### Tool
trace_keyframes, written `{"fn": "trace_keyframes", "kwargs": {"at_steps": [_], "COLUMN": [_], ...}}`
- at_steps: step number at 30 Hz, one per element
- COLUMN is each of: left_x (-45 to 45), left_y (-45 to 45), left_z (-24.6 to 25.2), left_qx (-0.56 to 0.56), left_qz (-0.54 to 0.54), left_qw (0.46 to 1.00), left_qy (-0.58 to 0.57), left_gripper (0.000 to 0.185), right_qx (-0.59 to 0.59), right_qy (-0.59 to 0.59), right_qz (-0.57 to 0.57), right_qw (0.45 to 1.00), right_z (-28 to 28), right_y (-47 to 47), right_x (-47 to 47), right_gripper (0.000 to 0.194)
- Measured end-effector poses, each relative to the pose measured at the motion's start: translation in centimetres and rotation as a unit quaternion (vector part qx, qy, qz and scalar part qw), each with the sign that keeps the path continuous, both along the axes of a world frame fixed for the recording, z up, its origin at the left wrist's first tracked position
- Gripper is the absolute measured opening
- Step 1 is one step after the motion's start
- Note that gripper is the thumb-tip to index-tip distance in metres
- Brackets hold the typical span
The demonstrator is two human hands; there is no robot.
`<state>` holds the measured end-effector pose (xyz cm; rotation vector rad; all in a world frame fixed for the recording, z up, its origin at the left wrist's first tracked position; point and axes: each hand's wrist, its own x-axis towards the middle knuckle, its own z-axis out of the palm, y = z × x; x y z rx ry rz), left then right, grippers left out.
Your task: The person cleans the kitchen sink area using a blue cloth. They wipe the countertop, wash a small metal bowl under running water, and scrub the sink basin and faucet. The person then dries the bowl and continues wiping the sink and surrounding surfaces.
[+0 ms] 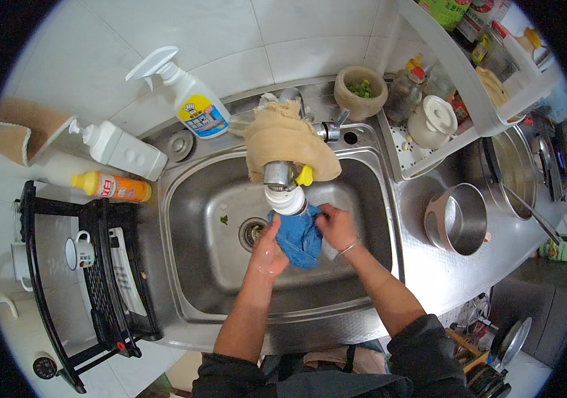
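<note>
A wet-looking blue cloth (pixel 301 241) hangs over the stainless steel sink (pixel 223 293), held between my two hands. My left hand (pixel 267 251) grips its left side, with the thumb pointing up. At the upper right edge, the bent fingers of my right hand (pixel 337 228) pinch the cloth. Just above it is a white ribbed nozzle (pixel 285 200) under the metal faucet spout (pixel 278 174). Whether cloth and nozzle touch, I cannot tell. A tan cloth (pixel 286 134) is draped over the faucet, and a yellow piece (pixel 304 175) sticks out beside the spout.
A spray bottle (pixel 198 109), a white pump bottle (pixel 129 151) and an orange bottle (pixel 114 186) line the left. Behind the sink stands a stone mortar (pixel 345 94) with greens. A steel pot (pixel 455 219) sits right; a black rack (pixel 99 278) holds a mug (pixel 80 252).
</note>
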<state>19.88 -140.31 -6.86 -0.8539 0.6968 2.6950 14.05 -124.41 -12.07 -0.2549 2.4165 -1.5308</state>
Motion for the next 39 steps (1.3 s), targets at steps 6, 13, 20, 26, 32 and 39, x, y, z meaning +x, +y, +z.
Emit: {"fn": "trace_keyframes", "kwargs": {"at_steps": [6,13,20,26,32,39], "left_x": [0.6,-0.2,-0.1,-0.8,-1.6,-5.4], "left_y": [-3.8,-5.4,-6.3,-8.2,-1.3,1.8], "left_z": [-2.3,-1.5,-2.2,-4.5,-8.4,-4.3], "left_qx": [-0.207,-0.393,-0.651,-0.659,0.083,0.014], "left_qz": [-0.021,-0.107,-0.048,-0.095,0.172,0.172], "left_qw": [0.978,0.912,0.755,0.746,0.981,0.985], "left_qy": [-0.009,0.036,0.064,-0.027,-0.020,-0.023], "left_gripper": [0.032,0.031,0.018,0.040,0.045,0.043], "right_qx": [-0.394,-0.079,0.298,-0.405,-0.499,-0.475], "right_qy": [-0.354,-0.040,0.054,-0.316,-0.454,-0.438], "right_qz": [-0.166,0.015,0.203,-0.008,-0.179,-0.159], "right_qw": [0.832,0.996,0.931,0.858,0.716,0.746], "right_z": [3.2,2.8,5.5,1.2,7.6,2.2], "right_y": [0.6,-0.3,0.6,-0.2,-6.8,-3.6], "right_x": [-1.6,-1.6,-3.1,-3.4,-1.0,-1.0], "right_gripper": [0.010,0.039,0.035,0.023,0.025,0.031]}}
